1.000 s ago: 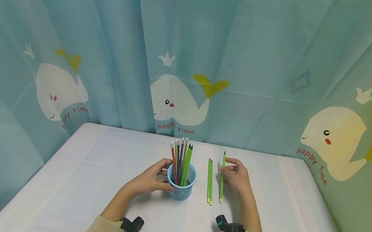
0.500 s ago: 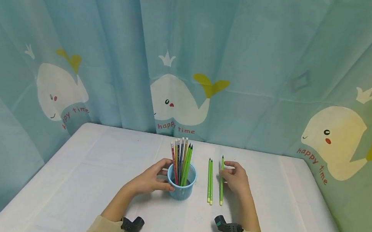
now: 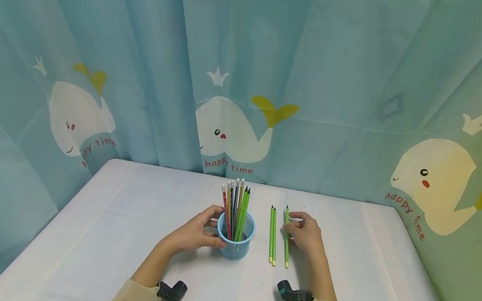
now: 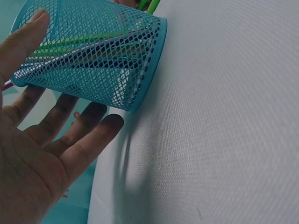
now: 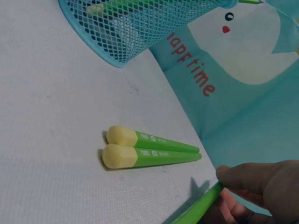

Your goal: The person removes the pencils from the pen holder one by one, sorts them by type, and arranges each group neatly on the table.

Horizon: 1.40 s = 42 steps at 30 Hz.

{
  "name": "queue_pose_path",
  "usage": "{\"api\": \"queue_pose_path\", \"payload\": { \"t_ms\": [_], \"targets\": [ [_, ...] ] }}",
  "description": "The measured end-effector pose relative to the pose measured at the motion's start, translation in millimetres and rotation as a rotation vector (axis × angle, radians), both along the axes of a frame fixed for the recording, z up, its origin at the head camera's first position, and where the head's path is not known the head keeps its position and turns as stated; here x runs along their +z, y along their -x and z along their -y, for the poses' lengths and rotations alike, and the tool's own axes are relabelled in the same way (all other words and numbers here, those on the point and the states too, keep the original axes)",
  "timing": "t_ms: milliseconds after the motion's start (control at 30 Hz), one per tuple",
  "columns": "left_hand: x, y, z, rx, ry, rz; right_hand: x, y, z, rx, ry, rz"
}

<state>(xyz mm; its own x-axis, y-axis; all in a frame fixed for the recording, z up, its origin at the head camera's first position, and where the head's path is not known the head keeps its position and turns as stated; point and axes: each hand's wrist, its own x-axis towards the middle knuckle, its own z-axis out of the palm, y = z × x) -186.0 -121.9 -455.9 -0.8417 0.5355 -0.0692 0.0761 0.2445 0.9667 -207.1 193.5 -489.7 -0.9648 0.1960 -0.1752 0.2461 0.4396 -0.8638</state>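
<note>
In the head view my left hand (image 3: 192, 235) holds the light blue mesh pencil cup (image 3: 235, 252) from its left side. The left wrist view has the thumb on the mesh cup wall (image 4: 93, 60) and the other fingers spread along its far side. Several pencils stand in the cup, among them striped ones with white erasers and green ones (image 3: 242, 216). To the right, my right hand (image 3: 306, 234) pinches a green pencil (image 5: 198, 205) with a pale yellow end, dark point away from me. Its thumb and fingertips partly hide the pencil.
Two more green pencils (image 3: 272, 240) lie side by side between the cup and my right hand. A white cloth (image 3: 89, 242) covers the table. Behind its far edge hangs a blue curtain (image 3: 344, 83) printed with whales.
My right hand and its green pencil have moved slightly toward me, the pencil's point swinging a little left. The left hand and the cup have stayed in place.
</note>
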Motion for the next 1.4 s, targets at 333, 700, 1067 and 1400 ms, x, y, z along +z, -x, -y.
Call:
{"api": "queue_pose_path", "payload": {
  "t_ms": [333, 700, 1067, 1400],
  "targets": [
    [-0.8, -1.6, 0.6, -0.025, -0.028, -0.016, 4.3, -1.5, 1.6, -0.013, -0.034, 0.013],
    [-0.1, -2.4, 1.1, -0.014, -0.025, -0.005, 17.1, -1.8, 4.9, 0.069, 0.068, -0.067],
    [0.0, -4.2, 1.8, -0.017, -0.023, -0.015, 45.8, -14.4, 31.7, 0.212, 0.253, -0.188],
    [0.6, 0.0, -1.7, -0.014, -0.013, -0.022, 59.7, -14.9, 45.9, 0.287, 0.269, -0.235]
  ]
}}
